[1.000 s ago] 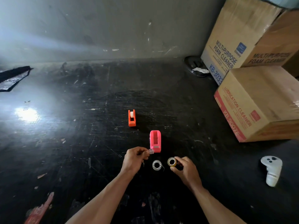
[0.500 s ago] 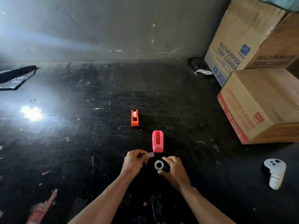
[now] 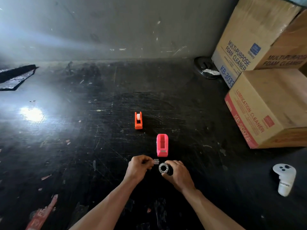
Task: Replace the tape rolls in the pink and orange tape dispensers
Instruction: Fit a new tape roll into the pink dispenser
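Note:
The pink tape dispenser (image 3: 162, 145) stands on the black floor with its slot empty. Farther off, the orange tape dispenser (image 3: 138, 120) holds a white roll. Just in front of the pink one, my left hand (image 3: 139, 168) pinches a small clear plastic hub (image 3: 156, 161). My right hand (image 3: 177, 175) grips a clear tape roll (image 3: 163, 168), tilted so its hole faces me, close beside the hub. The brown roll seen earlier is out of sight.
Stacked cardboard boxes (image 3: 265, 103) fill the right side. A white controller (image 3: 284, 180) lies on the floor at the right. A black round object (image 3: 206, 68) sits by the wall, and a dark mat (image 3: 15, 77) lies at the far left.
My right hand left the brown roll, moved left to the clear roll on the floor and took hold of it. My left hand kept the hub and stayed put.

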Available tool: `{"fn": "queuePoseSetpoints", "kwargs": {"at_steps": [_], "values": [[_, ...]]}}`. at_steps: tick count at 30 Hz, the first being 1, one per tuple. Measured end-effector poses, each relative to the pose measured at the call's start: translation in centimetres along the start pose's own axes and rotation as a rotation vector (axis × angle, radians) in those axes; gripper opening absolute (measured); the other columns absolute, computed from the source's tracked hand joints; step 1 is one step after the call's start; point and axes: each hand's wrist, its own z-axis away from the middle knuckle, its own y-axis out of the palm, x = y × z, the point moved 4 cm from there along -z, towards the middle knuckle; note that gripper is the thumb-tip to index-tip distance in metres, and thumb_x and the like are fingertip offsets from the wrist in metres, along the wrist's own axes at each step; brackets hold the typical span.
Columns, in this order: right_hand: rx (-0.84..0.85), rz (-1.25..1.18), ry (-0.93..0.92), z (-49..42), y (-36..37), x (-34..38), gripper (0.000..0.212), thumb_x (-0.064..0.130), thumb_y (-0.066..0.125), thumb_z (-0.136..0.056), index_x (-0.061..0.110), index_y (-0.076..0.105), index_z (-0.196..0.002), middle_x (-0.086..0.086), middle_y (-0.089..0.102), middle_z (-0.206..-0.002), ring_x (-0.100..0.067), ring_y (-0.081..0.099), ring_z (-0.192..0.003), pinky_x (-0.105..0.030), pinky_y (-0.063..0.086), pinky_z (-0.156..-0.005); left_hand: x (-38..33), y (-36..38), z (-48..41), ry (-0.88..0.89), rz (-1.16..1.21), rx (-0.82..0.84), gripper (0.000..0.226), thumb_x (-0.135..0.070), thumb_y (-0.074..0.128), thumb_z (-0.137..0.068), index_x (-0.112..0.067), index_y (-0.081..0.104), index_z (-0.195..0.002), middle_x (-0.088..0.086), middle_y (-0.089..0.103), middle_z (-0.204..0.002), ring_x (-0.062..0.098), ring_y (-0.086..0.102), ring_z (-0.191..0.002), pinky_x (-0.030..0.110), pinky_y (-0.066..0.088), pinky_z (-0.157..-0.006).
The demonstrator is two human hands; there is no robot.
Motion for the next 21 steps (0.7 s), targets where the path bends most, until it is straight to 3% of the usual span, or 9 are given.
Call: {"fn": "queuePoseSetpoints", "kwargs": {"at_steps": [3,7,9,13,18,21], "values": [[-0.060,-0.022,-0.026,0.4,-0.9,0.9,0.044,0.044,0.075,-0.085,0.021,0.069,-0.123,0.006,0.072,-0.114,-0.015,0.062,-0.106,-0.021,0.044,-0.084,-0.3,0.3,0.0,0.023,-0.036,0.011,0.004,-0.020,0.076,-0.089,-0.019,0.079,-0.087,-0.004,0.075,-0.073,-0.005,0.061,-0.056,0.013,0.049,-0.058],[-0.105,-0.017,-0.062,0.6,-2.1,1.9,0.034,0.035,0.075,-0.083,0.025,0.068,-0.114,0.010,0.073,-0.103,-0.008,0.058,-0.093,-0.007,0.040,-0.070,-1.0,0.8,-0.1,0.057,-0.072,0.018,0.003,-0.021,0.077,-0.088,-0.020,0.079,-0.087,-0.004,0.075,-0.073,-0.007,0.060,-0.054,0.016,0.049,-0.063],[-0.117,-0.019,-0.083,0.6,-2.7,2.3,0.035,0.033,0.075,-0.082,0.025,0.068,-0.115,0.009,0.073,-0.105,-0.008,0.057,-0.093,-0.010,0.041,-0.072,-1.3,0.9,-0.1,0.070,-0.076,0.016,0.003,-0.021,0.077,-0.088,-0.020,0.079,-0.087,-0.005,0.073,-0.071,-0.007,0.059,-0.052,0.014,0.047,-0.061],[-0.148,-0.006,-0.128,0.6,-3.6,3.0,0.043,0.030,0.077,-0.082,0.021,0.070,-0.123,0.005,0.071,-0.115,-0.013,0.060,-0.105,-0.026,0.051,-0.088,-2.0,0.6,0.0,0.078,-0.068,0.001,0.004,-0.021,0.077,-0.088,-0.019,0.079,-0.086,-0.004,0.073,-0.070,-0.007,0.059,-0.050,0.018,0.048,-0.058],[-0.190,0.001,-0.183,0.8,-4.5,3.8,0.041,0.028,0.077,-0.085,0.020,0.071,-0.124,0.005,0.070,-0.118,-0.011,0.058,-0.108,-0.011,0.038,-0.084,-2.5,0.2,-0.1,0.085,-0.065,-0.001,0.007,-0.023,0.078,-0.087,-0.025,0.078,-0.081,0.000,0.079,-0.077,0.014,0.074,-0.070,0.033,0.060,-0.071],[-0.192,0.004,-0.215,0.9,-5.1,4.3,0.046,0.029,0.078,-0.083,0.021,0.070,-0.127,0.006,0.068,-0.121,-0.010,0.057,-0.111,-0.010,0.039,-0.088,-2.8,0.0,-0.1,0.110,-0.063,0.004,0.008,-0.024,0.078,-0.087,-0.027,0.077,-0.080,-0.001,0.079,-0.076,0.011,0.074,-0.069,0.033,0.060,-0.073]]}}
